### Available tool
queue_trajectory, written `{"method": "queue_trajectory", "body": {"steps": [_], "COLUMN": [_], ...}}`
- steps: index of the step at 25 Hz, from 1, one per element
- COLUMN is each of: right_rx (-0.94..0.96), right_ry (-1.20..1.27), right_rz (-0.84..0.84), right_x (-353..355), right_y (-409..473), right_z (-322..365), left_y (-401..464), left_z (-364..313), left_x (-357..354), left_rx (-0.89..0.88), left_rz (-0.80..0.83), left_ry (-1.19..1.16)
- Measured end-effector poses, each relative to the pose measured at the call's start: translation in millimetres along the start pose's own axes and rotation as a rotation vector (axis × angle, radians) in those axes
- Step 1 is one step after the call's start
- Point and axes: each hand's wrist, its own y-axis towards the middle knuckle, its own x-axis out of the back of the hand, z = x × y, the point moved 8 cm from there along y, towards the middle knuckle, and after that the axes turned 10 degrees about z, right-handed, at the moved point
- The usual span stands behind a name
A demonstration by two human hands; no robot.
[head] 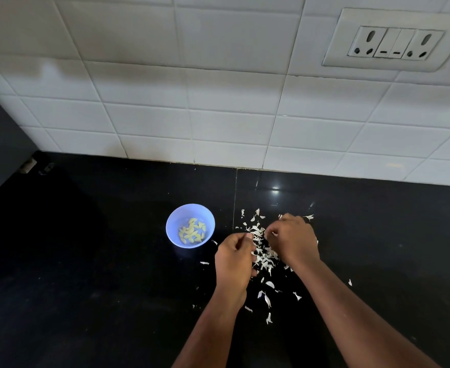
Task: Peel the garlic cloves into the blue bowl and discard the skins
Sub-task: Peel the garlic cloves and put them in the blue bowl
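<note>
Two bare forearms reach in from the near edge, rising toward the middle of a glossy black counter. Wide bare counter lies to the left of the arms and more to the right, with further open room between the hands and the far wall. At the far left, a dark panel meets the counter, with a small metal fitting at the corner. White wall tiles rise along the far edge. High on the right of the wall sits a white switch plate with two sockets and two switches.

Going left to right on the counter: a small blue bowl stands left of the hands, apart from them, holding a cluster of pale yellow peeled garlic cloves. Just right of the bowl is the left hand, fingers curled in with the thumb tip raised; something small may be pinched there, but whether it holds anything cannot be told. Between and around the two hands lies a scatter of white papery garlic skins, thickest between the hands and trailing nearer the camera and out toward the far side. The right hand hovers over the far right part of that pile, knuckles up, fingers bent downward into the skins; whether it grips a clove or skin cannot be told.
</note>
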Motion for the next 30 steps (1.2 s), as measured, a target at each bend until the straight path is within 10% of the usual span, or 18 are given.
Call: {"method": "queue_trajectory", "body": {"steps": [3, 10, 30], "right_rx": [0.002, -0.064, -0.066], "right_ry": [-0.056, 0.866, 1.283], "right_rz": [0.009, -0.073, -0.048], "right_x": [-2, 26, 32], "right_y": [1, -29, -70], "right_z": [2, -6, -15], "left_y": [1, -1, -19], "left_z": [-3, -16, -32], "left_x": [1, -11, -53], "left_rx": [-0.006, -0.063, 0.004], "left_rz": [-0.017, 0.07, 0.295], "left_ry": [-0.034, -0.016, -0.121]}}
